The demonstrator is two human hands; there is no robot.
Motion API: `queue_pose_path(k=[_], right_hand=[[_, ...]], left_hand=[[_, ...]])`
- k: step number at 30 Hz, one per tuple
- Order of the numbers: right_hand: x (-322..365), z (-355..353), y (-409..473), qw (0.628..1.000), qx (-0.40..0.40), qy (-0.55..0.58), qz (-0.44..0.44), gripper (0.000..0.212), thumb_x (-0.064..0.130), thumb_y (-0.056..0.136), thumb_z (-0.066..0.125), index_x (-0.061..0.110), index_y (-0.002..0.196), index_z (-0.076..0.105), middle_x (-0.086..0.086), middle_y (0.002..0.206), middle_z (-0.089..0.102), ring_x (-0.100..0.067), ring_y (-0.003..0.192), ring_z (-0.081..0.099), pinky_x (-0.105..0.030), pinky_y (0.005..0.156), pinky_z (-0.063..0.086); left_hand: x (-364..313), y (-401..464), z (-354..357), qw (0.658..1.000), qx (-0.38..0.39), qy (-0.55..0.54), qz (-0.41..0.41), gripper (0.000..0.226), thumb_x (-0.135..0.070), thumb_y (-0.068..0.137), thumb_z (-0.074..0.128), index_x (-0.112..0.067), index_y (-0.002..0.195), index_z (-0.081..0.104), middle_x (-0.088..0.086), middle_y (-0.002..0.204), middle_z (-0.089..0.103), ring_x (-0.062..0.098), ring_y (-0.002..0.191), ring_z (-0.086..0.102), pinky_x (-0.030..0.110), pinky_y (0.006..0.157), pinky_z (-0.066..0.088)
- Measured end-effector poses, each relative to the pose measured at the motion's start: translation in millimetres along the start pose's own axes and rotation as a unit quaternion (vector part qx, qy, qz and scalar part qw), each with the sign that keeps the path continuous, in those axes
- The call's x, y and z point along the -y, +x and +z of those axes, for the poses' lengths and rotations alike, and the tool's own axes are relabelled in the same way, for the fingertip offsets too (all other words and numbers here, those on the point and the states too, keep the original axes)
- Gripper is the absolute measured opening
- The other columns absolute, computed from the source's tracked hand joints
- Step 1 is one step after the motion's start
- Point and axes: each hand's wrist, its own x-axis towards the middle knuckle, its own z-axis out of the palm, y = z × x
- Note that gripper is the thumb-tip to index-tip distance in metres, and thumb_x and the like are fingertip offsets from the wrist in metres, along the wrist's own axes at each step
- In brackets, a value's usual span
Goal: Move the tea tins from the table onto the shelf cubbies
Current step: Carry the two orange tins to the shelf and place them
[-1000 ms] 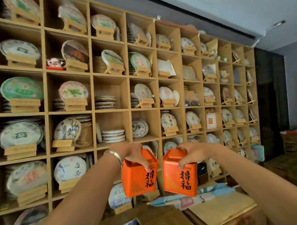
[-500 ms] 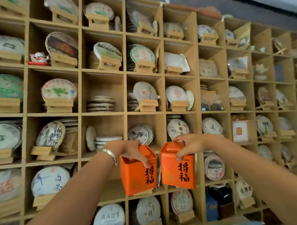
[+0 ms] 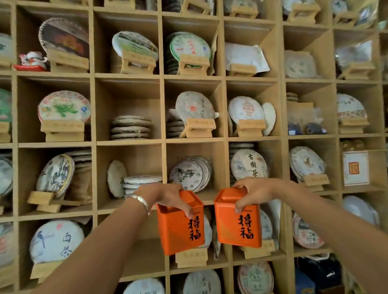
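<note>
Two orange tea tins up in the air, left tin [image 3: 181, 224] gripped at its lid by the left hand [image 3: 168, 197], right tin [image 3: 238, 220] by the right hand [image 3: 254, 192], both in front of the shelf cubbies [image 3: 224, 141]. Carrying stage; next comes picking a cubby with room, like the one holding a flat stack of tea cakes [image 3: 130, 127].

Wall of wooden cubbies

A light wood shelf grid [image 3: 164, 141] fills the view, its cubbies holding paper-wrapped round cakes [image 3: 64, 107] on small wooden stands [image 3: 200, 126].
</note>
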Motion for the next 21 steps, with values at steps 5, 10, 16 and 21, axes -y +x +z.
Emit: queue_pose_path(k=[5,10,16,21], right_hand=[[-5.7,-15.3,70.5,1.000,-0.007,-0.001,-0.024,0.076,0.045,0.063,0.080,0.021,0.127,0.046,0.003,0.111,0.064,-0.011,0.097,0.065,-0.029,0.085,0.056],[-9.7,-28.2,132.0,0.999,-0.015,0.017,-0.040,0.081,0.035,0.068,0.082,0.023,0.134,0.036,0.004,0.113,0.058,-0.012,0.098,0.062,-0.026,0.081,0.055],[-20.5,-36.0,177.9,0.998,-0.016,-0.016,-0.062,0.081,0.036,0.062,0.083,0.027,0.128,0.037,0.005,0.111,0.056,-0.011,0.096,0.061,-0.023,0.070,0.055],[-22.8,-45.0,203.2,0.996,0.007,-0.067,-0.064,0.074,0.039,0.061,0.081,0.028,0.122,0.039,0.008,0.107,0.057,-0.010,0.093,0.061,-0.022,0.068,0.054]], left_hand=[[10.1,61.5,-41.6,1.000,-0.023,-0.016,0.003,0.102,-0.062,0.041,0.083,-0.031,0.126,0.037,-0.002,0.118,0.058,0.022,0.100,0.062,0.041,0.087,0.055],[12.8,111.8,-72.6,1.000,-0.009,0.000,0.002,0.105,-0.058,0.043,0.083,-0.035,0.132,0.032,-0.002,0.121,0.052,0.025,0.107,0.056,0.041,0.090,0.051],[19.0,147.5,-68.5,1.000,0.007,0.022,-0.003,0.113,-0.058,0.044,0.082,-0.035,0.140,0.026,0.002,0.131,0.051,0.027,0.113,0.055,0.043,0.092,0.050],[16.0,169.8,-71.8,0.999,0.026,0.012,-0.020,0.108,-0.046,0.054,0.084,-0.038,0.141,0.020,0.004,0.132,0.047,0.030,0.114,0.052,0.045,0.093,0.049]])
